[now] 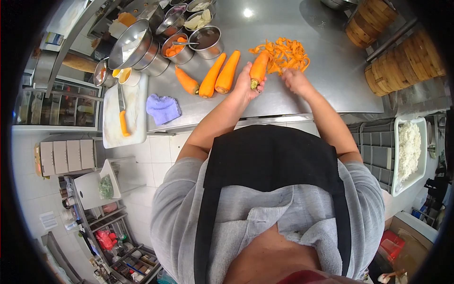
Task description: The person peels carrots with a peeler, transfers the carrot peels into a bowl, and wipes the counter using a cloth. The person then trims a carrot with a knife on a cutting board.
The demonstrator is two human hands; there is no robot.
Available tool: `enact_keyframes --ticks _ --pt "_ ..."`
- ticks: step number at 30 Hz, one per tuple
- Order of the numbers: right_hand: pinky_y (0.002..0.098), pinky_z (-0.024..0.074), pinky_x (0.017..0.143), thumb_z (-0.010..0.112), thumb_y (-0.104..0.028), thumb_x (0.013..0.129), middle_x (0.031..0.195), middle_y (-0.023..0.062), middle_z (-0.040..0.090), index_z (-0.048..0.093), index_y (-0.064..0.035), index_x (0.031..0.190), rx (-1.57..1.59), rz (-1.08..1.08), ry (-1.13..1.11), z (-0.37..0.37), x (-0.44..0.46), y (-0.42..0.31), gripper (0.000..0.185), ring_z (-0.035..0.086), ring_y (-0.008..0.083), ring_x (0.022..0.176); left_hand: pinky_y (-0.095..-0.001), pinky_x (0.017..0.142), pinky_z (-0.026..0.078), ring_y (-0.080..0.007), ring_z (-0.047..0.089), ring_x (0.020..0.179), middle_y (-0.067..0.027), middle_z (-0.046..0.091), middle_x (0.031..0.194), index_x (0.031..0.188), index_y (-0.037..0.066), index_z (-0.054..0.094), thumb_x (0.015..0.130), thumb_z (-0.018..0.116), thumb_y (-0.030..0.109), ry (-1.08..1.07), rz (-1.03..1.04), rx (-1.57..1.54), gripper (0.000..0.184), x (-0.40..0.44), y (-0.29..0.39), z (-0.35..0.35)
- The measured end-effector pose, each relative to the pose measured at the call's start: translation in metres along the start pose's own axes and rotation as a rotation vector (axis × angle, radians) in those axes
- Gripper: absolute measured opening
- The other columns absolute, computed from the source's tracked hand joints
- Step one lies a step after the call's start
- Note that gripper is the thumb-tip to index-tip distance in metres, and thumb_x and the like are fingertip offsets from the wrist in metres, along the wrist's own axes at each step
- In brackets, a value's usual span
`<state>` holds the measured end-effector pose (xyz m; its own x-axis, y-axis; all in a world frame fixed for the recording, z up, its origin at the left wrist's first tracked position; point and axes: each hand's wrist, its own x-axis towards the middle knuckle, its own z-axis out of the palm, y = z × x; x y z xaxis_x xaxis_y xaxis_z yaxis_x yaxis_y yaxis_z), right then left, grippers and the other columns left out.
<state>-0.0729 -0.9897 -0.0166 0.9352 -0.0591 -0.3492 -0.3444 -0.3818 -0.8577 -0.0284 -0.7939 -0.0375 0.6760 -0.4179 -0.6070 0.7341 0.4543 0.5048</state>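
Observation:
My left hand [243, 84] is closed around a carrot [258, 69], its green stem end towards me and its tip pointing away. Just right of it, my right hand [297, 81] has its fingers curled in. Whatever it may hold is hidden. A loose heap of orange carrot peelings [287, 53] lies on the steel counter [326, 90] beyond both hands. To the left of my left hand lie two smooth, bright carrots [228, 73] and a duller carrot [186, 80] with a rougher skin.
A white cutting board [135, 111] with an orange-handled knife [124, 120] is on the left, beside a purple cloth [162, 109]. Several metal bowls and pots [206, 41] stand at the back left. Bamboo steamers [402, 64] and a white tray of rice-like food [396, 163] are on the right.

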Motion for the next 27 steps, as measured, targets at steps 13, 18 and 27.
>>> enact_keyframes --ticks 13,18,27 --pt "0.0483 0.0476 0.074 0.043 -0.04 0.096 0.087 0.0197 0.064 0.058 -0.0051 0.094 -0.633 -0.3 0.186 0.02 -0.025 -0.026 0.038 0.061 0.0396 0.085 -0.0248 0.039 0.034 -0.0176 0.047 0.049 -0.0102 0.054 0.07 0.098 0.01 0.053 0.091 0.041 0.059 0.018 0.022 0.072 0.051 -0.004 -0.004 0.0" --pt "0.0476 0.0473 0.081 0.04 -0.042 0.096 0.097 0.0206 0.066 0.062 -0.0059 0.104 -0.669 -0.222 0.199 0.005 0.043 -0.025 0.043 0.062 0.0378 0.093 -0.0248 0.041 0.032 -0.0167 0.045 0.05 -0.0114 0.054 0.074 0.103 0.011 0.052 0.092 0.04 0.058 -0.015 0.002 0.07 0.05 -0.007 -0.004 -0.003" --pt "0.0481 0.0471 0.084 0.041 -0.04 0.095 0.101 0.0233 0.064 0.062 -0.0008 0.103 -0.569 -0.166 0.265 0.012 0.027 -0.021 0.046 0.061 0.0403 0.095 -0.0313 0.058 0.057 -0.0225 0.061 0.066 -0.0129 0.058 0.082 0.108 0.007 0.053 0.094 0.044 0.053 -0.104 0.031 0.056 0.048 -0.014 0.008 0.006"
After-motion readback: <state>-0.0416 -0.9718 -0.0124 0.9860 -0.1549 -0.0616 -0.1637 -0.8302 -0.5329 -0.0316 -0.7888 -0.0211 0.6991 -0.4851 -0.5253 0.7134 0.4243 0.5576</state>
